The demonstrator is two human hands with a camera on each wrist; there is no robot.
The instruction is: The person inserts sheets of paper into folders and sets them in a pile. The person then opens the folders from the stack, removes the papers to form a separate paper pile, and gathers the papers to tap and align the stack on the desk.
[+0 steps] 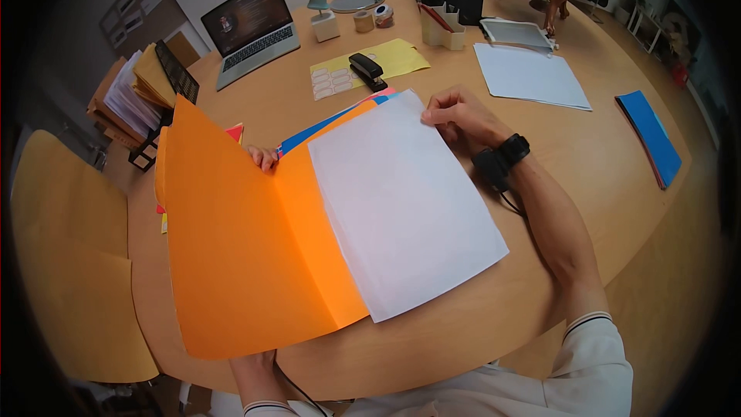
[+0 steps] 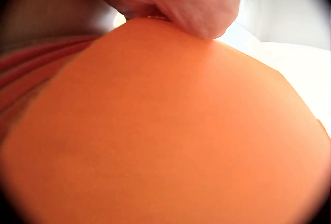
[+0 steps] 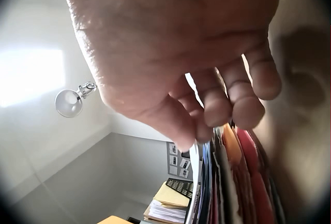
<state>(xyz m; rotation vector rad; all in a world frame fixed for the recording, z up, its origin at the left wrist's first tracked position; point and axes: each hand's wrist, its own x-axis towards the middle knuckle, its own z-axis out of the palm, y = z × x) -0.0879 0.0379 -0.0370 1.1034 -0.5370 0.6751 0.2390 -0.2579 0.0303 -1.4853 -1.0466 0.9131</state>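
An orange folder (image 1: 239, 255) lies open before me, its left cover raised. White paper (image 1: 409, 208) lies over its right side. My right hand (image 1: 467, 117) pinches the paper's top right corner between thumb and forefinger. In the right wrist view the thumb of the right hand (image 3: 176, 53) meets the paper's edge (image 3: 194, 169), beside a stack of coloured folders (image 3: 248, 177) seen edge-on. The fingers of my left hand (image 1: 263, 157) curl at the folder's top edge near the fold; the cover hides the rest of that hand. The left wrist view shows the left hand (image 2: 181, 1) gripping the orange folder (image 2: 170, 120).
Past the folder are a black stapler (image 1: 368, 71), a yellow sheet (image 1: 397, 58) with labels, and a laptop (image 1: 251, 31). White papers (image 1: 532, 77) and a blue folder (image 1: 650, 139) lie to the right. A file rack (image 1: 143, 81) stands at left, a pen holder (image 1: 444, 27) at the back.
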